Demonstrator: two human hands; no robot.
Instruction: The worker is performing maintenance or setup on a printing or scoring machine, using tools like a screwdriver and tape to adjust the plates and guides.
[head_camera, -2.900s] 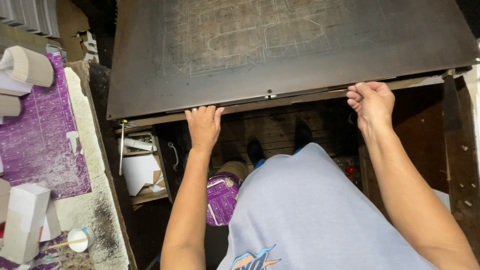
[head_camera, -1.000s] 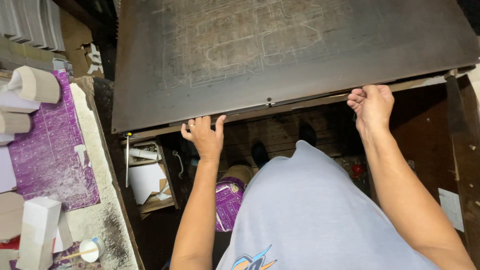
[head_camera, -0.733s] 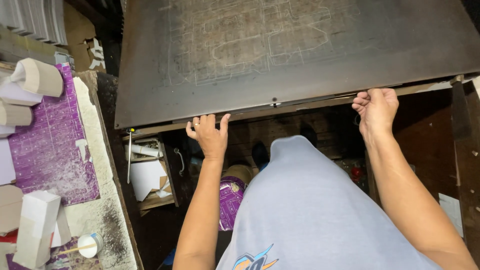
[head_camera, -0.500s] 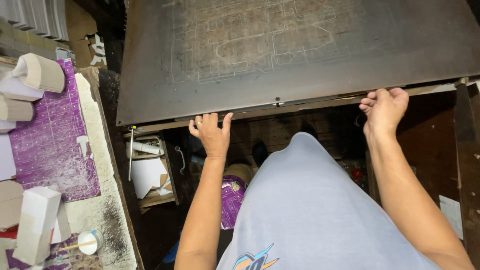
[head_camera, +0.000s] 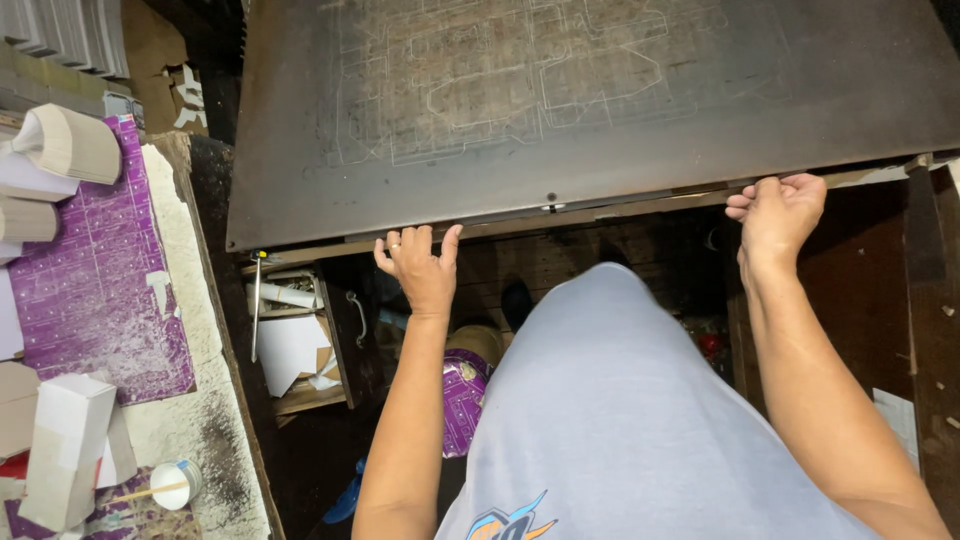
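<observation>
Board (head_camera: 600, 110): dark grey-brown, scored with pale outline patterns. Sheet (head_camera: 95, 280) at left: purple, fine pale grid. Shirt (head_camera: 620, 420): light grey, 1 blue-and-orange emblem at hem.

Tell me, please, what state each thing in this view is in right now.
Dark board: flat, near edge over the gap, scored with outlines.
Left hand: open, fingers spread under the board's edge.
Right hand: curled around the board's edge.
Purple sheet: lying flat, scuffed white.
White block: lying on the side bench.
Small cup: on its side, stick inside.
</observation>
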